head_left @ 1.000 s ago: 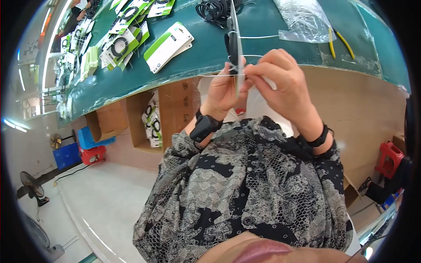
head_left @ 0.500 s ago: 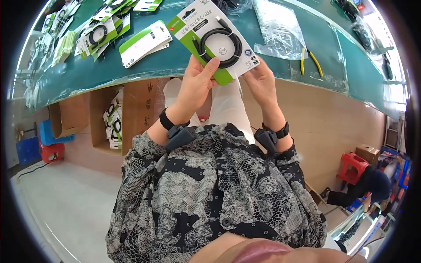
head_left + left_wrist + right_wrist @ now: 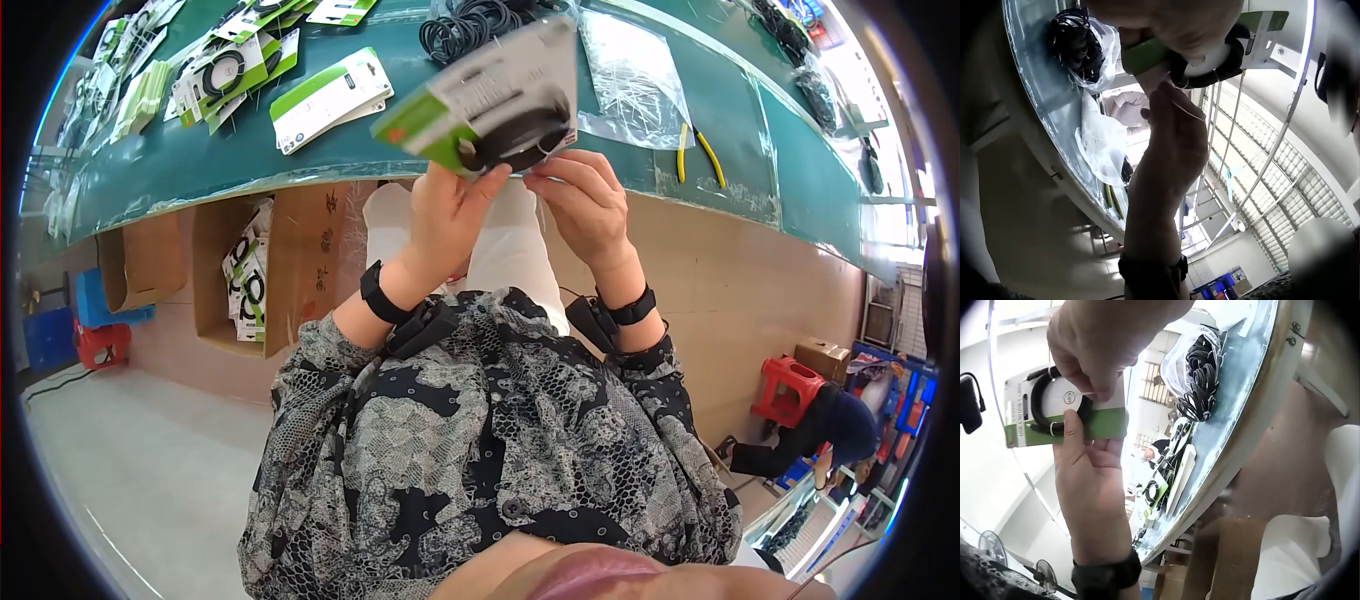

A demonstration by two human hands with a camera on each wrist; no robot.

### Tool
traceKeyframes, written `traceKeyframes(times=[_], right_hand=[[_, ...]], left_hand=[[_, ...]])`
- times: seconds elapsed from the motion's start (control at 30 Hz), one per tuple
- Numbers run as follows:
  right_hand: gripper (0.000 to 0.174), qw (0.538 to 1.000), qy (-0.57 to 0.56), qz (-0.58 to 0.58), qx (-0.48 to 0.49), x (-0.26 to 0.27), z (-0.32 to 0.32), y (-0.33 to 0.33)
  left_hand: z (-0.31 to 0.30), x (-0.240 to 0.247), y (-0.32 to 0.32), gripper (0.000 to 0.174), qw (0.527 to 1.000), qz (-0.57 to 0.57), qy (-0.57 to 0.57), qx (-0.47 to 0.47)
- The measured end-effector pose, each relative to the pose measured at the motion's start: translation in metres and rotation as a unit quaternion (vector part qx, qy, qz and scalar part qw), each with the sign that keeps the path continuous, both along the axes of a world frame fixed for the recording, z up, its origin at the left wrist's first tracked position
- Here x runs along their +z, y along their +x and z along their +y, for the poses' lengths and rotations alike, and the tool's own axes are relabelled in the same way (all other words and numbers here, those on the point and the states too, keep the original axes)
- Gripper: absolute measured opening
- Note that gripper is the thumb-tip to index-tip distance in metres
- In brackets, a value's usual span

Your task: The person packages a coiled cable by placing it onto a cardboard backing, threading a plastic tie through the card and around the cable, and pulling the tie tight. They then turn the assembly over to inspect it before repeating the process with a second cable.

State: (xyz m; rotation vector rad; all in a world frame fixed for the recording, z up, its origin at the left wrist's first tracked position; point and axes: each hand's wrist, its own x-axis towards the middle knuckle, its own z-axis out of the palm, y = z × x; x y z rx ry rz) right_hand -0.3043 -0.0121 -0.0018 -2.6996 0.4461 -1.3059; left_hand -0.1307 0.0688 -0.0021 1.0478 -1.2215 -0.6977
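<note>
A white and green card point(image 3: 480, 95) with a coiled black cable point(image 3: 525, 135) is tilted and blurred in the head view, above the table's front edge. My left hand point(image 3: 447, 215) grips its lower edge; in the right wrist view the thumb of my left hand point(image 3: 1088, 481) lies on the card's face beside the coil point(image 3: 1040, 403). My right hand point(image 3: 590, 210) is at the card's right lower corner, fingertips bent together. The left wrist view has my right hand point(image 3: 1175, 140) pinching a thin white tie point(image 3: 1188, 110) by the coil.
On the green table point(image 3: 230, 165) lie stacked cards point(image 3: 330, 100), packaged cables point(image 3: 222, 75), black cables point(image 3: 465, 30), a bag of white ties point(image 3: 635, 85) and yellow-handled pliers point(image 3: 711, 160). Below stands a cardboard box point(image 3: 210, 290) with packaged cables. A person point(image 3: 810, 430) bends at right.
The card faced the head camera half a second ago and is now tipped back. My right hand has moved from its right edge to its lower corner, with the fingers drawn together.
</note>
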Motion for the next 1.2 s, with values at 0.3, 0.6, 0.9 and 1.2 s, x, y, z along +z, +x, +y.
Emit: traceKeyframes(times=[0.3, 0.6, 0.9, 1.2], right_hand=[[0.023, 0.915, 0.330, -0.216, 0.084, -0.040, 0.011, 0.004], [0.032, 0.955, 0.208, -0.181, 0.114, -0.031, 0.029, -0.008], [0.034, 0.960, 0.217, -0.155, 0.088, -0.034, 0.058, -0.042], [0.036, 0.963, 0.227, -0.133, 0.058, -0.041, 0.080, -0.056]], left_hand=[[-0.005, 0.014, 0.006, 0.033, 0.940, -0.194, -0.280, -0.010], [-0.005, 0.021, 0.019, 0.041, 0.905, -0.292, -0.308, -0.010], [-0.002, 0.034, 0.020, 0.040, 0.892, -0.329, -0.311, -0.004], [-0.003, 0.036, 0.018, 0.035, 0.894, -0.318, -0.317, 0.001]])
